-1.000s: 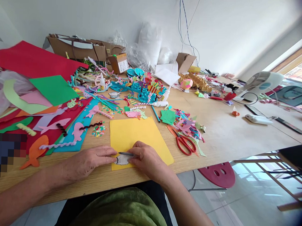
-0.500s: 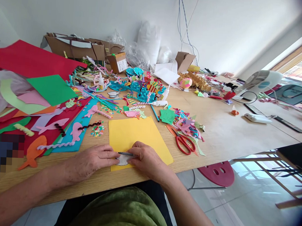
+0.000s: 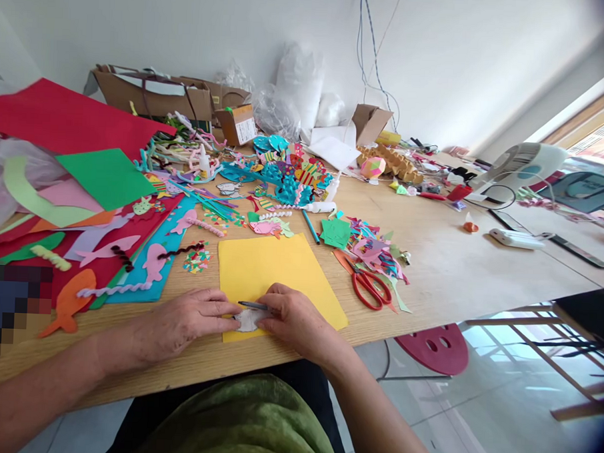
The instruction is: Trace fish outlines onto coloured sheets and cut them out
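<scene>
A yellow sheet [image 3: 270, 268] lies on the wooden table [image 3: 455, 266] in front of me. A small grey-white paper cut-out [image 3: 248, 319] rests on its near edge. My left hand [image 3: 188, 322] lies flat, fingertips pressing the cut-out down from the left. My right hand [image 3: 292, 319] is closed around a dark pen [image 3: 251, 306], whose tip points left at the cut-out's upper edge. Both hands nearly touch over the cut-out.
Red scissors [image 3: 372, 288] lie to the right of the sheet amid coloured paper scraps [image 3: 371, 246]. Foam fish shapes and coloured sheets [image 3: 101, 244] fill the left. Cardboard boxes [image 3: 152, 96] and plastic bags stand at the back. A red stool [image 3: 434, 349] sits below the table edge.
Almost nothing differs. The pen tip has shifted slightly along the cut-out's upper edge; both hands stay in place.
</scene>
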Demonstrator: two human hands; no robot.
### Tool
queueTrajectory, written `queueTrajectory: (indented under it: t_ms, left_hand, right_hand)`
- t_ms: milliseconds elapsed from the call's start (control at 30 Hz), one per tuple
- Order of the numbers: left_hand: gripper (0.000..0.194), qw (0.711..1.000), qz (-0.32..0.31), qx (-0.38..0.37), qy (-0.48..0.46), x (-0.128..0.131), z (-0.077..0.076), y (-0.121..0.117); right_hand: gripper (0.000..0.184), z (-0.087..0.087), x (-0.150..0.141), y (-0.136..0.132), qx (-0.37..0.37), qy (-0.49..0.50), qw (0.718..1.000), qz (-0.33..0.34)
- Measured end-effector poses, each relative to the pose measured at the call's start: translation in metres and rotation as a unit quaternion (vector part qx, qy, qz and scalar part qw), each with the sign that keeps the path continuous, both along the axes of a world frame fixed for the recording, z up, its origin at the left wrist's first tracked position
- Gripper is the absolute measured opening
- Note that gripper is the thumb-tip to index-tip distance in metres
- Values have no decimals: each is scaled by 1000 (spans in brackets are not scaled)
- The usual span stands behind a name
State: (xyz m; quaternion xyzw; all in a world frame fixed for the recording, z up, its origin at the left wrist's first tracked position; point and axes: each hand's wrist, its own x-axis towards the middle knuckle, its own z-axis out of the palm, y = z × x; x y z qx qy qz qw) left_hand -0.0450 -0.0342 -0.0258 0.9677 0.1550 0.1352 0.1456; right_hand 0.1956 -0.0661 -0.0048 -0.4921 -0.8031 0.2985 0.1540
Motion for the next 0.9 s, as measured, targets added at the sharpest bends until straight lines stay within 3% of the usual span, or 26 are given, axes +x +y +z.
queueTrajectory:
  t_ms: [267, 400, 767, 900]
  left_hand:
    - [41, 994, -9, -103, 29, 3, 13, 13]
    - [42, 992, -7, -117, 41, 6, 17, 14]
    - [39, 997, 1, 37, 70, 12, 10, 1]
    - [38, 995, -1, 86, 48, 12, 7, 1]
  right_hand:
    - [22, 8, -1, 2, -15, -23, 1000, -4]
    - [23, 7, -2, 2, -12, -15, 1000, -2]
    - [24, 5, -2, 2, -18, -12, 1000, -1]
    - [18, 12, 4, 1, -3, 33, 999, -3]
